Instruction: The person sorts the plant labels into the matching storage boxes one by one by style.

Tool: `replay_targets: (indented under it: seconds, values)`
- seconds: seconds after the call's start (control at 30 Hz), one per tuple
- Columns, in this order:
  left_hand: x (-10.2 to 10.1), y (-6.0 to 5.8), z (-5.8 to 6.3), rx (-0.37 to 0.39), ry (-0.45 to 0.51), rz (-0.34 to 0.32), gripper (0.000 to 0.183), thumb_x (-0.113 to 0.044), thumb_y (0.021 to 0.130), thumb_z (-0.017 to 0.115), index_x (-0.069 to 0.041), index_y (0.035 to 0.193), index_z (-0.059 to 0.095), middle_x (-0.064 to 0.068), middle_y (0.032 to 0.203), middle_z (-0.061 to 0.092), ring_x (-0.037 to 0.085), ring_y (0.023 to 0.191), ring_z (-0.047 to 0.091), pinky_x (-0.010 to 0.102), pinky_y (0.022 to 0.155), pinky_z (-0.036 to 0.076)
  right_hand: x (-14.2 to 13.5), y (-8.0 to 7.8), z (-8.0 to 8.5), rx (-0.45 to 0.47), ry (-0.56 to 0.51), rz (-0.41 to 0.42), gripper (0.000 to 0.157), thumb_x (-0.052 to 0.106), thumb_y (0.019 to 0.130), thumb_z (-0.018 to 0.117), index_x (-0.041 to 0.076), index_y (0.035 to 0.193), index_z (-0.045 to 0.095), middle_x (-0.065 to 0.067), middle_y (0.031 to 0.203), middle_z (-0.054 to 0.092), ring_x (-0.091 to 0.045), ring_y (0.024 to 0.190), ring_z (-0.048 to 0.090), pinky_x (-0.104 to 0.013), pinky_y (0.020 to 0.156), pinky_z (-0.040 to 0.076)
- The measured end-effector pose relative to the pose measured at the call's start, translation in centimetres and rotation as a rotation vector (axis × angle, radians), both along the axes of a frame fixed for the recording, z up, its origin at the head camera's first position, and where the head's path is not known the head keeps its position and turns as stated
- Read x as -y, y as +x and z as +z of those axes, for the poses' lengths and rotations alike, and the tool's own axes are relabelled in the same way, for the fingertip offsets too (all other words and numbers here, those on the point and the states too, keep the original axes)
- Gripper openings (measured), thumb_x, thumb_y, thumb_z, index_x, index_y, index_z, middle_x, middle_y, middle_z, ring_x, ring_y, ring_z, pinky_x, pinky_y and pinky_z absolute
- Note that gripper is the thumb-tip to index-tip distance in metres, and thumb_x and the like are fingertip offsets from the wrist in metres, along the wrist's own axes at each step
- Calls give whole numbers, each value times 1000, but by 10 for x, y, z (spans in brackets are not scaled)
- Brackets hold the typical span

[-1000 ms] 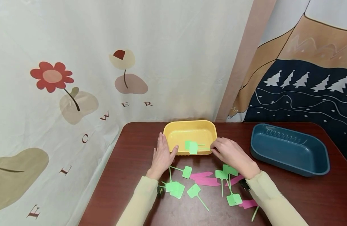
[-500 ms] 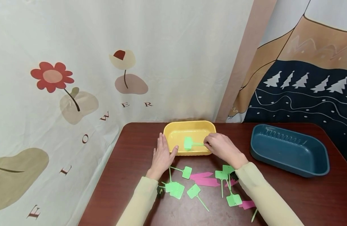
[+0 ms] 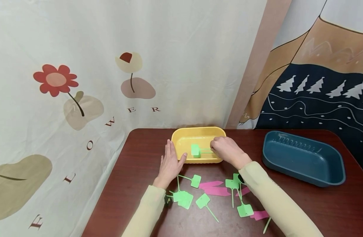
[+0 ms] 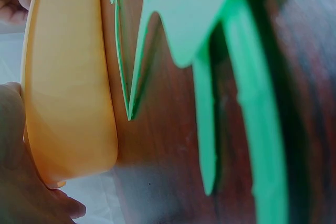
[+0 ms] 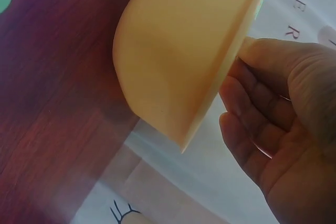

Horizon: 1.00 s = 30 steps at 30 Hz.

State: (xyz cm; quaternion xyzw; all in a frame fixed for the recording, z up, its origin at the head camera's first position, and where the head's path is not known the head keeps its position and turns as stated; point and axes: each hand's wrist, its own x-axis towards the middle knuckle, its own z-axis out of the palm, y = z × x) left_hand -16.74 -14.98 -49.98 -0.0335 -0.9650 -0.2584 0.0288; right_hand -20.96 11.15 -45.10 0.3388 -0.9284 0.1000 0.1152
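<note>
My right hand (image 3: 228, 149) reaches over the right side of the yellow tub (image 3: 196, 133), fingertips down inside it. Thumb and forefinger pinch the stem of a green plant label (image 3: 195, 150), whose square head hangs low over another green label in the tub. In the right wrist view the tub's rim hides the fingertips. Around the near left corner of the tub lies my left hand (image 3: 170, 161), fingers straight along the side wall and thumb on the front rim. Several green labels (image 3: 203, 200) and pink pointed labels (image 3: 217, 191) lie on the table in front of the tub.
A larger dark blue tub (image 3: 302, 158) stands at the right of the brown table (image 3: 134, 197). Behind the table's far edge hangs a printed curtain (image 3: 184, 65). More green labels (image 3: 184, 199) lie beside my left forearm.
My right hand has moved left and further over the yellow tub, carrying the green label to overlap the other one. My left hand and the labels on the table have stayed put.
</note>
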Motion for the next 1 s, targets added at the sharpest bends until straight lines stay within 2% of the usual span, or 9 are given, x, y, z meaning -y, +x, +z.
replay_targets:
  seconds: [0.17,0.37,0.6,1.0]
  values:
    - [-1,0,-1,0,-5,1,93,-55,105,48,7,162,9,20,172,4,40,157,14,70,115,24,3,-7,-1,73,14,-1,30,-5,88,62,15,66,57,3,64,43,-14,60,41,-27,55,36]
    - [0,-1,-2,-7,-6,3,93,-55,105,48,7,163,9,20,172,4,40,156,15,70,115,25,6,-15,-2,163,42,-19,31,-5,88,62,15,66,55,1,66,44,-16,63,42,-30,59,38]
    - [0,-1,-2,-5,-10,4,93,-55,105,48,7,163,8,19,173,4,40,157,14,70,115,25,11,-21,-6,175,74,-26,36,-3,88,62,16,61,51,3,62,38,-16,61,40,-31,59,38]
    - [0,-1,-1,9,1,8,93,-55,105,49,6,163,8,19,173,4,37,158,12,69,116,23,17,-27,-10,128,167,-30,38,-1,89,63,16,58,49,3,60,44,-16,58,40,-35,56,44]
